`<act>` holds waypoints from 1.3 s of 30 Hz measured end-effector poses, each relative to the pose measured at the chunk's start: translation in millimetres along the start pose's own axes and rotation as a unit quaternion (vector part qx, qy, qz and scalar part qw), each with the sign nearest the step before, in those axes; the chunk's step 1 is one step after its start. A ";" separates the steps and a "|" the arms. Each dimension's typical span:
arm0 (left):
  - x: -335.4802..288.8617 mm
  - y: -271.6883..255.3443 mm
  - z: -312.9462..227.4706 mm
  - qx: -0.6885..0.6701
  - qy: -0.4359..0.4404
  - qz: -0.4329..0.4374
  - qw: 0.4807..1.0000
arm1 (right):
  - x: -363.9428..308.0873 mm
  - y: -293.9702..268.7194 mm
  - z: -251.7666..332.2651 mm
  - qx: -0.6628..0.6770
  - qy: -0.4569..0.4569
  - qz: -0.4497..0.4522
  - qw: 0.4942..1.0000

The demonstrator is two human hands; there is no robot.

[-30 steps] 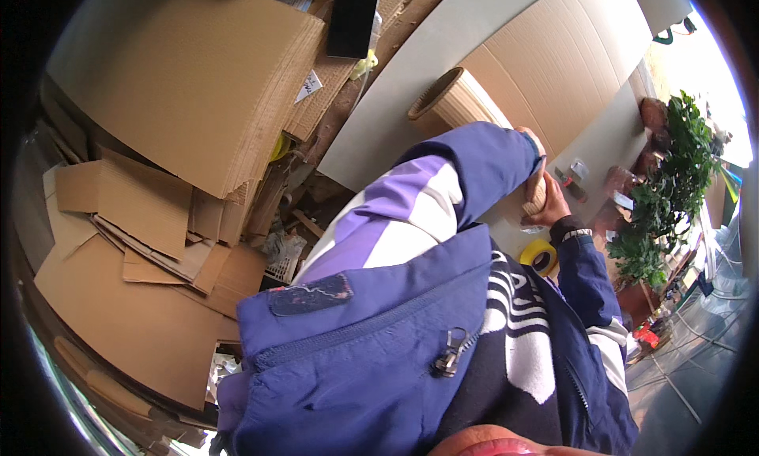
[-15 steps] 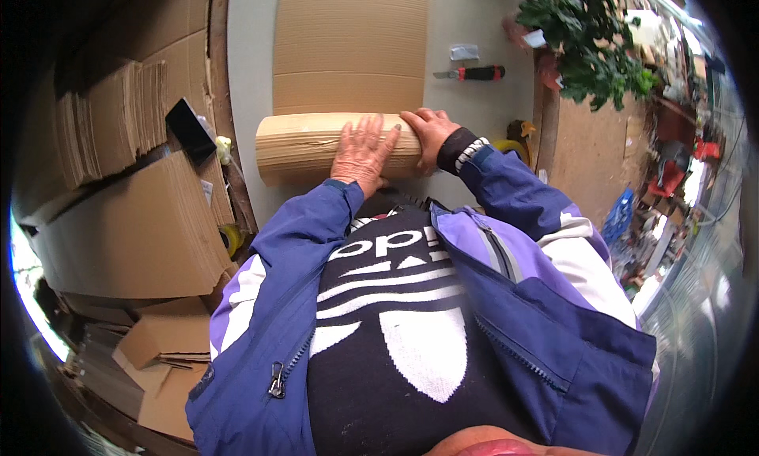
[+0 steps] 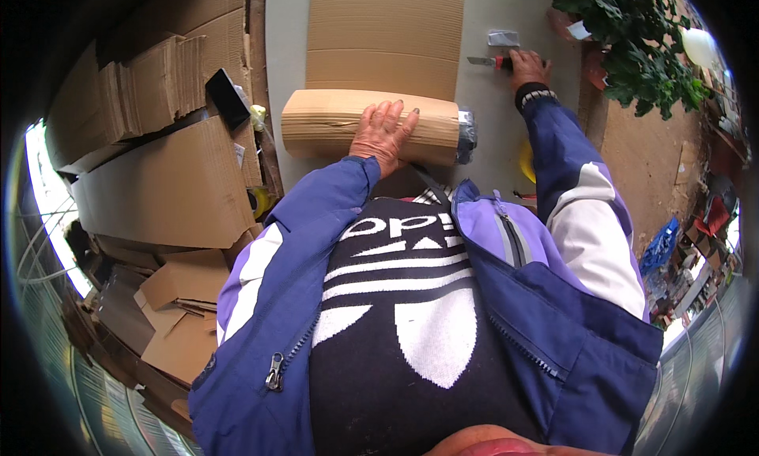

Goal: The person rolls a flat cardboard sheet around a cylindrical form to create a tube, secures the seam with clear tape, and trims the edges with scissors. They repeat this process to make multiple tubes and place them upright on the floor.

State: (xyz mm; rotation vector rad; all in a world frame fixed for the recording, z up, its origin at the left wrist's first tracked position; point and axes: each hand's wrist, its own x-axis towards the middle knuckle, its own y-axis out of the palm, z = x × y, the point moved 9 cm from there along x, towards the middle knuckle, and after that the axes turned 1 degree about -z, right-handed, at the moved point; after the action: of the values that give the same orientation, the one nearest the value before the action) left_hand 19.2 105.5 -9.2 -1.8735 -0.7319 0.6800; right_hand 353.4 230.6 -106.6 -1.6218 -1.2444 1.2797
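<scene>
Left hand (image 3: 383, 138) flat on cardboard roll (image 3: 332, 125) — right hand (image 3: 528, 67) on knife (image 3: 500, 62)

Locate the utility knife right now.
In the head view's upper right, the utility knife has its handle at the right hand, right of the cardboard sheet.

This looks like a cluttered cardboard workshop, judging by the stacked cardboard (image 3: 162, 187) on the left, the pale worktable (image 3: 500, 7) with its cutting knife (image 3: 500, 62) and yellow tape roll (image 3: 526, 162), and the jumble of odds and ends (image 3: 697, 258) on the right.
</scene>
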 end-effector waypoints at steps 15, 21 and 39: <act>-16.1 27.5 -0.4 0.042 -0.004 -0.054 0.998 | -30.1 -131.1 289.8 0.343 -0.317 0.146 0.872; -24.3 28.0 -0.3 0.012 0.011 -0.080 0.997 | -39.7 -153.2 366.9 0.202 -0.354 0.193 0.893; -19.6 37.8 3.0 0.105 0.003 0.004 0.994 | -64.7 -132.1 258.5 0.134 -0.396 0.176 0.891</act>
State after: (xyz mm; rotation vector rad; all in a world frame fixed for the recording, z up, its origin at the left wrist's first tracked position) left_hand 11.3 79.8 -42.3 -1.6866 -0.6248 0.7269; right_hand 67.4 198.0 -31.8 -1.1670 -1.1490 2.3848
